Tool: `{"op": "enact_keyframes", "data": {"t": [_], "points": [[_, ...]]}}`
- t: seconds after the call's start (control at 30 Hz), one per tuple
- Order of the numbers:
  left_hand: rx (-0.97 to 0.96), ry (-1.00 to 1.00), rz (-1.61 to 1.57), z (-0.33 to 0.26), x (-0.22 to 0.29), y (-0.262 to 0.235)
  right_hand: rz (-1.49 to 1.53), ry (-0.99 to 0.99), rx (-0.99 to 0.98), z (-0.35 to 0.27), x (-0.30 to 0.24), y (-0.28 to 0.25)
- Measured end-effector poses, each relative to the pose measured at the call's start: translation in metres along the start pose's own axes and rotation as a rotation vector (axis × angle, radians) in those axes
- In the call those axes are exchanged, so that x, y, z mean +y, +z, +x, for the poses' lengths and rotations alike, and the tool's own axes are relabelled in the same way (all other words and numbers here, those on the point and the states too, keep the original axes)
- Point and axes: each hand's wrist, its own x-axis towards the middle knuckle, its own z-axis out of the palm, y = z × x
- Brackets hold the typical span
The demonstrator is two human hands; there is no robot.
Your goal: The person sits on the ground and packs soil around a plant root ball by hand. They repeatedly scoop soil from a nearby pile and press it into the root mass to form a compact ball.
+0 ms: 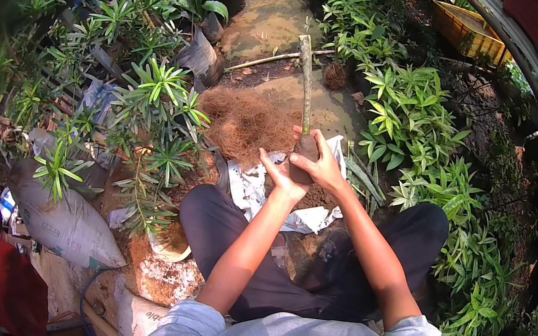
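Upright in front of me stands a thick green-brown stem cutting (306,82), its lower end packed in a brown ball of soil (307,147). Wrapped round the ball from the right, my right hand (326,168) has its fingers behind and its thumb across the near face. My left hand (287,175) cups the ball from below and the left, with the thumb side spread outward. Below both hands lies a white plastic sheet (248,189) with loose dark soil on it. A heap of brown coconut fibre (241,121) sits just beyond the sheet's left side.
Leafy potted plants (165,92) crowd the left, and a dense row of green plants (424,122) lines the right. A full sack (64,216) lies at lower left. A yellow crate (470,32) stands far right. A thin stick (276,59) crosses the path (266,9).
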Motion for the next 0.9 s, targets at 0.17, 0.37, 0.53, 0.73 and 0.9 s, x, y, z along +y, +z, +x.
{"op": "enact_keyframes", "data": {"t": [0.17,0.37,0.53,0.73,0.9], "points": [[0.251,0.107,-0.113,0.017,-0.004,-0.022,0.242,0.173,-0.095,-0.009,-0.007,0.015],[0.294,0.069,-0.083,0.006,-0.008,0.011,-0.097,0.172,0.243,0.000,0.029,0.014],[0.191,0.070,-0.126,-0.008,0.000,0.022,0.034,0.293,0.220,0.004,-0.012,-0.006],[0.138,0.073,-0.088,0.011,-0.015,-0.007,0.382,0.093,-0.008,-0.009,-0.009,0.017],[0.336,0.131,-0.027,0.004,-0.014,0.000,-0.023,0.156,0.103,-0.012,0.006,0.020]]}}
